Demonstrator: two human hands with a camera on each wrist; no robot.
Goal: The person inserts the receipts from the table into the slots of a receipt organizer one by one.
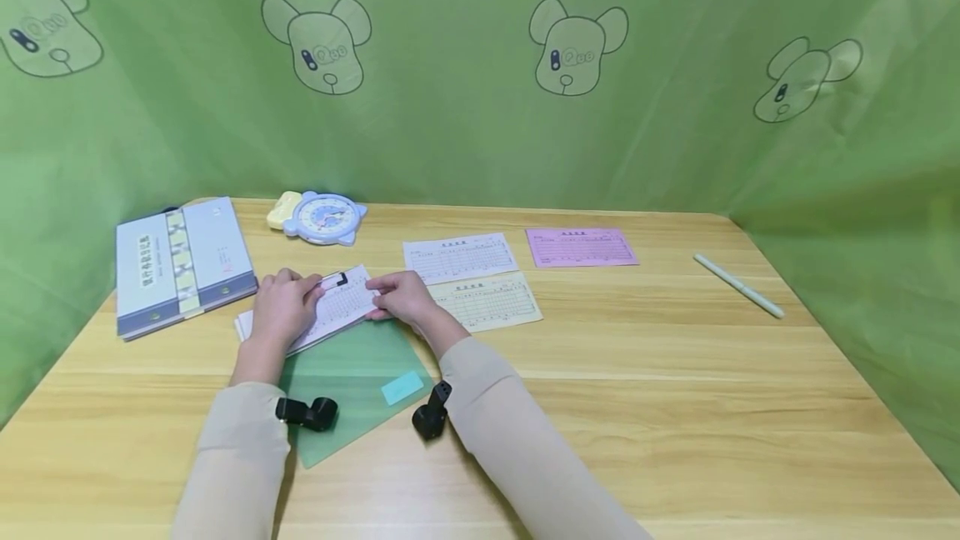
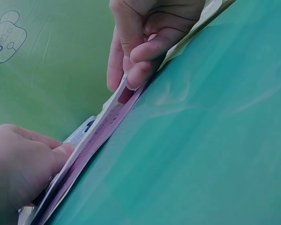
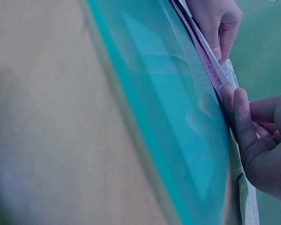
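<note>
A small stack of printed forms lies over the top of a translucent green folder. White sheets show on top, and a pink form shows beneath them in the left wrist view. A black clip shows at the stack's far edge. My left hand grips the stack's left part beside the clip, thumb toward the clip. My right hand pinches the stack's right end between thumb and fingers, seen close in the right wrist view. The sheets stand slightly parted along their near edge.
Right of the hands lie a white form, a cream form and a pink form. A blue-grey ledger book is at left, a blue clock behind, a pale stick-like pen far right. A turquoise label marks the folder.
</note>
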